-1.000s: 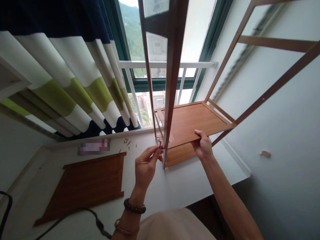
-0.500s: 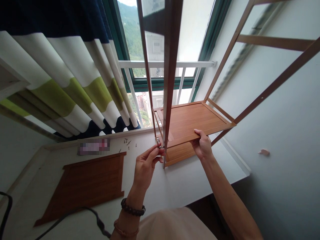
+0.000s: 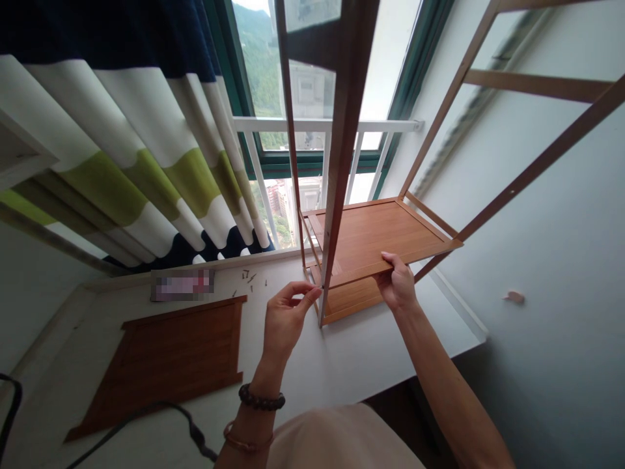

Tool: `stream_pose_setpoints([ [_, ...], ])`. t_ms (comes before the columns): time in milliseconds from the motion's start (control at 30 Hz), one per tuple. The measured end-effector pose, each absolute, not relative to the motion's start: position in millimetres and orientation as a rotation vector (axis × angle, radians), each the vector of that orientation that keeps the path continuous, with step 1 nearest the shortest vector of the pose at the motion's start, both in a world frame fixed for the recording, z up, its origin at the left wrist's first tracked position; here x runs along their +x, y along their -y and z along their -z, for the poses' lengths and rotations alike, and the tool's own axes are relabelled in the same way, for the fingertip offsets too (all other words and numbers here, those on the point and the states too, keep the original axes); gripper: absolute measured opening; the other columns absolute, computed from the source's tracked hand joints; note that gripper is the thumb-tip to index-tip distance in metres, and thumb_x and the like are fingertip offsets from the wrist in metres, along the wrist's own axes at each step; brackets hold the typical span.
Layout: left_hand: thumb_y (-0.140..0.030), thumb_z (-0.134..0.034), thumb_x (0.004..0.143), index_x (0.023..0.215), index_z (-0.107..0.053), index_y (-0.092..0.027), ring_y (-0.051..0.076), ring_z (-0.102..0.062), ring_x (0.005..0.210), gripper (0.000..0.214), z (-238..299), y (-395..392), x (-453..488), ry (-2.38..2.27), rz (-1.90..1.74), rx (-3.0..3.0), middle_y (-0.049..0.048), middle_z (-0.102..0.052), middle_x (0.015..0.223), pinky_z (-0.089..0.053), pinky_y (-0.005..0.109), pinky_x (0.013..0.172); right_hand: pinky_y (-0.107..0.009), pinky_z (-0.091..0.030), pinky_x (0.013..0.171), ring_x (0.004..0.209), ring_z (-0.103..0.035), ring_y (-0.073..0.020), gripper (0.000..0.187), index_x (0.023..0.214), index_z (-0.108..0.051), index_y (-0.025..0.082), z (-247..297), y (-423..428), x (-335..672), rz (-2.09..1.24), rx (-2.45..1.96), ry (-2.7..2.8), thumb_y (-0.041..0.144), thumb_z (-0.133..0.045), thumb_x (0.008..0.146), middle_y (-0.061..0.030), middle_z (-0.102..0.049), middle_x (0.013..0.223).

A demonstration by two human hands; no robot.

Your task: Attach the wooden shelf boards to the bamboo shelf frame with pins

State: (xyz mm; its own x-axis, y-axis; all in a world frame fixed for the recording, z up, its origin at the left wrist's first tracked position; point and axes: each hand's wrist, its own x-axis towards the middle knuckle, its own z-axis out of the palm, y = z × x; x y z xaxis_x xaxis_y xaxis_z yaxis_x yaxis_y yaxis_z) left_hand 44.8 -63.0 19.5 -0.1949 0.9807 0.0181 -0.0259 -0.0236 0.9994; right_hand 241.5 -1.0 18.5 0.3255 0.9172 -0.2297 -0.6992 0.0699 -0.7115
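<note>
My right hand (image 3: 399, 284) grips the front edge of a brown wooden shelf board (image 3: 385, 228), thumb on top and fingers beneath. The board sits in a slatted wooden rack frame with tall posts. At its near left corner, my left hand (image 3: 288, 319) pinches thumb and forefinger together against the side of the front left post (image 3: 336, 163). What lies between these fingertips is too small to make out. A lower shelf (image 3: 356, 303) shows below the held board.
A loose brown wooden panel (image 3: 166, 355) lies on the white ledge (image 3: 312, 378) at left. Several small screws (image 3: 249, 279) and a blurred packet (image 3: 182, 285) lie behind it. A striped curtain (image 3: 161, 169), a window railing (image 3: 263, 124) and a right-hand wall (image 3: 561, 228) surround the rack.
My left hand has shifted its fingertips onto the post, and the small metal piece seen in them before is now hidden. The post leans slightly further right in view. My right hand keeps its grip.
</note>
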Motion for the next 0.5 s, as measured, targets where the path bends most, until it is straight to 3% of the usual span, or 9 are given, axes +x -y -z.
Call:
stream_pose_setpoints([
  [233, -0.032, -0.069, 0.065, 0.074, -0.066, -0.016, 0.007, -0.047, 0.049, 0.018, -16.3, 63.6, 44.0, -1.253, -1.359, 1.048, -0.0024, -0.057, 0.057, -0.039, 0.019, 0.047, -0.021, -0.053, 0.053, 0.06, -0.061, -0.0116, 0.014, 0.068, -0.058, 0.014, -18.8, 1.3, 239.5, -1.244, -0.843, 0.322, 0.01, -0.067, 0.057, 0.0027, -0.063, 0.064],
  [500, -0.027, -0.071, 0.063, 0.081, -0.066, -0.015, 0.014, -0.062, 0.066, 0.022, -22.0, 65.3, 49.5, -1.194, -1.494, 0.94, 0.0045, -0.069, 0.08, -0.051, 0.026, 0.061, -0.022, -0.053, 0.054, 0.058, -0.059, -0.0107, 0.012, 0.064, -0.058, 0.013, -20.5, 2.3, 238.6, -1.251, -0.844, 0.308, 0.01, -0.067, 0.057, 0.0027, -0.062, 0.061],
])
